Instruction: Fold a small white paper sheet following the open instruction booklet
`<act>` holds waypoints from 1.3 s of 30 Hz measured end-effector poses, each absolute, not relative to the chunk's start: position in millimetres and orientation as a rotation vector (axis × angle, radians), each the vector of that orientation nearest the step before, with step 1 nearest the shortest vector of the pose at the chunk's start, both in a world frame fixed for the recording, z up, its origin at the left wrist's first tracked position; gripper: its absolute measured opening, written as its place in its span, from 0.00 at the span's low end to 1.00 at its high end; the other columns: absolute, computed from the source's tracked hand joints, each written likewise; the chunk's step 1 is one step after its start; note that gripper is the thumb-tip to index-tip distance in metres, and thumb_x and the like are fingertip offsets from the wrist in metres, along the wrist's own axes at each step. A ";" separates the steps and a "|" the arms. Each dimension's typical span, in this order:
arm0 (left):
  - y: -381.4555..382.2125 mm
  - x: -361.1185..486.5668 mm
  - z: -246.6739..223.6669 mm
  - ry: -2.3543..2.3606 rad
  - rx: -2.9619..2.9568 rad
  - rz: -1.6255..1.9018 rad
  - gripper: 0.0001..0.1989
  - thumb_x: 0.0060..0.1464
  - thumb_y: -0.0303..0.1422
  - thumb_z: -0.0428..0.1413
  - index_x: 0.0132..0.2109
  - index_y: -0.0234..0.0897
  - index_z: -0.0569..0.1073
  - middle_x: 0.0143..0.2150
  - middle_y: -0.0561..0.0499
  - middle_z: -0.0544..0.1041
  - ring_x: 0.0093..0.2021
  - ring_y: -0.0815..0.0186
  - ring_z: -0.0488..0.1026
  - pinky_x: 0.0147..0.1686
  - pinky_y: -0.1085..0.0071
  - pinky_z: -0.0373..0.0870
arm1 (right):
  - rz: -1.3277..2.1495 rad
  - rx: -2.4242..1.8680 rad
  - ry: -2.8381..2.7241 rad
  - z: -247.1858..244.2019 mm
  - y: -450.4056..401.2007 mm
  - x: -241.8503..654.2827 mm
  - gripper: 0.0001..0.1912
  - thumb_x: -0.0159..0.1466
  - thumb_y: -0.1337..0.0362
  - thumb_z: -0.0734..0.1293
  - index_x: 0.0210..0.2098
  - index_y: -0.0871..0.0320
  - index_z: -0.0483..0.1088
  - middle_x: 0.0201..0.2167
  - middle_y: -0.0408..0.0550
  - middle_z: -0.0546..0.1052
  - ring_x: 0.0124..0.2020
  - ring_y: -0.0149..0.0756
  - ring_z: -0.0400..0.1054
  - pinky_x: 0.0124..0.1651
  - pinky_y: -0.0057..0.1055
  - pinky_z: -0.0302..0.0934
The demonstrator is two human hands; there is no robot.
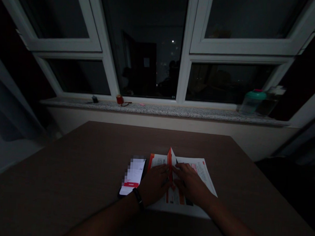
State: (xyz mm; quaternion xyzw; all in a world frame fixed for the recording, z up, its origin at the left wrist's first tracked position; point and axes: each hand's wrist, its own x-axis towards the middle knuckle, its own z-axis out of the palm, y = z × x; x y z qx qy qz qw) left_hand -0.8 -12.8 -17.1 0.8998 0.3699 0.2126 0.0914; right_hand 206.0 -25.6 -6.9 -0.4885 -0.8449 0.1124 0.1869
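A printed sheet or leaflet (202, 170) with white, orange and red areas lies on the table, its middle raised in a narrow upright fold (169, 158). My left hand (156, 184), a dark band on its wrist, rests on the left part with fingers stretched towards the fold. On the right part lies my right hand (190, 182), fingers extended and their tips at the fold's other side. Both hands cover much of the print. Beside my left hand is a phone (136, 171) with a lit screen, partly pixelated.
The brown table (66, 169) reaches towards a window wall with a speckled stone sill (157, 110). A small red container (119, 99) and a dark little object (95, 99) stand on the sill's left. At its right are a green-topped container (252, 101) and a clear bottle (271, 102).
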 end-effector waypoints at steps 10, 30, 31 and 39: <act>-13.2 1.4 -16.1 1.119 2.693 0.546 0.22 0.62 0.33 0.56 0.62 0.36 0.66 0.63 0.42 0.68 0.64 0.54 0.62 0.63 0.52 0.60 | 0.336 -1.386 -2.396 -10.1 -23.9 205.0 0.26 0.64 0.71 0.63 0.61 0.54 0.64 0.55 0.53 0.68 0.57 0.47 0.58 0.61 0.45 0.54; 2.7 4.4 -12.6 1.328 2.420 0.570 0.14 0.65 0.25 0.46 0.53 0.39 0.70 0.48 0.46 0.75 0.48 0.58 0.72 0.49 0.61 0.68 | 0.264 -1.370 -2.458 -6.3 -23.4 205.9 0.19 0.68 0.69 0.61 0.57 0.53 0.68 0.54 0.52 0.70 0.54 0.46 0.60 0.57 0.44 0.58; 4.7 4.7 -13.1 1.327 2.412 0.595 0.13 0.64 0.25 0.46 0.52 0.39 0.70 0.47 0.46 0.75 0.47 0.59 0.72 0.48 0.62 0.68 | 0.264 -1.370 -2.459 -5.9 -23.3 206.1 0.19 0.67 0.70 0.61 0.57 0.54 0.68 0.54 0.52 0.70 0.54 0.46 0.60 0.57 0.44 0.57; 13.9 5.1 -17.8 1.332 2.383 0.693 0.09 0.64 0.28 0.49 0.46 0.39 0.73 0.41 0.49 0.76 0.43 0.60 0.72 0.44 0.66 0.66 | 0.297 -1.326 -2.482 -0.7 -25.2 207.3 0.18 0.68 0.70 0.60 0.56 0.54 0.69 0.53 0.52 0.71 0.54 0.45 0.61 0.57 0.43 0.57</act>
